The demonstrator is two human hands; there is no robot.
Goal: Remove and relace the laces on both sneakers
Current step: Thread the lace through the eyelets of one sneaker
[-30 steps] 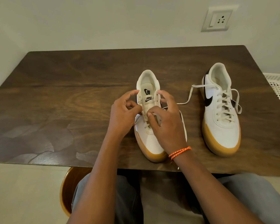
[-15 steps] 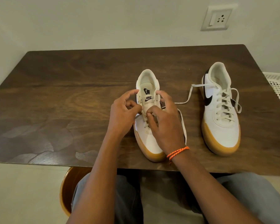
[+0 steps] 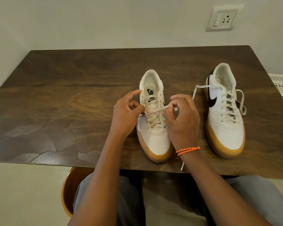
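At the near edge of the wooden table (image 3: 56,98), a loose lace end (image 3: 182,166) hung over the edge just below the right wrist. The right hand (image 3: 182,121), which half a second earlier had lain low over the eyelets of the near sneaker (image 3: 155,128), had risen and swung right, its thumb and fingers pinched on the lace (image 3: 160,110) and drawing it out taut across the tongue. That suggested one crossing had just been pulled through; the upper eyelets appeared still unthreaded, so relacing this shoe was probably only partly done. The left hand (image 3: 127,115) had barely moved: it steadied the shoe's left side, fingers curled at the eyelet edge, though whether they pinched the lace there I could not tell. Farther right stood the second sneaker (image 3: 225,115), laced to the top with its ends untied. At the far right edge, a white perforated basket (image 3: 282,88) showed only a corner, its contents out of view.
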